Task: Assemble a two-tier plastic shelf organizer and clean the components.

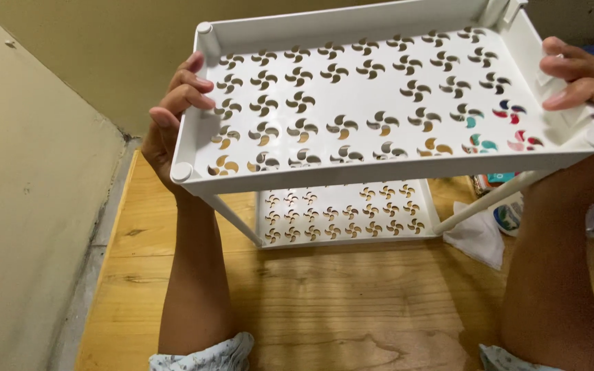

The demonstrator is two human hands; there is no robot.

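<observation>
— Where are the fingers?
— My left hand point(173, 120) curls over one short end of the white rack point(379, 103), my right hand point(582, 82) is clamped on the other.
— And the rack?
— Between them, long axis hand to hand, held above the wooden table point(324, 309). Neither hand is nearer.

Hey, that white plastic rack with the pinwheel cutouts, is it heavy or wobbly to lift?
Probably light: the white rack is thin plastic full of cutouts. It may flex or wobble, since slim posts join the tiers. The left hand and right hand grip opposite ends, likely steadying it.
</observation>
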